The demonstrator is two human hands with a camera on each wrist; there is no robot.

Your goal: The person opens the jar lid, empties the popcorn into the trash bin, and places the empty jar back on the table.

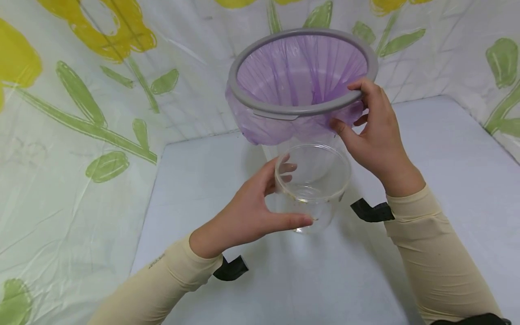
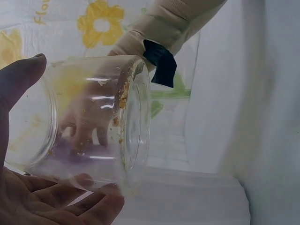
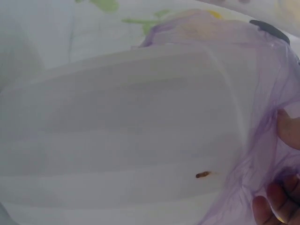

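Observation:
My left hand (image 1: 248, 212) grips a clear plastic jar (image 1: 322, 205), its thumb on the near side and fingers round the far side. In the left wrist view the jar (image 2: 89, 112) lies on its side across the picture, with brown crumbs (image 2: 123, 98) stuck along its bottom edge. Just behind it stands a trash bin with a grey rim ring (image 1: 300, 110) and a purple bag (image 1: 264, 128) folded over. My right hand (image 1: 379, 131) holds the ring at the right, fingers over the rim and thumb on the bag outside.
The bin's white wall (image 3: 131, 131) fills the right wrist view, with a small brown speck (image 3: 202, 175) on it. A pale table top (image 1: 191, 180) lies beneath. Flower-printed sheeting (image 1: 81, 194) hangs at the left, back and right.

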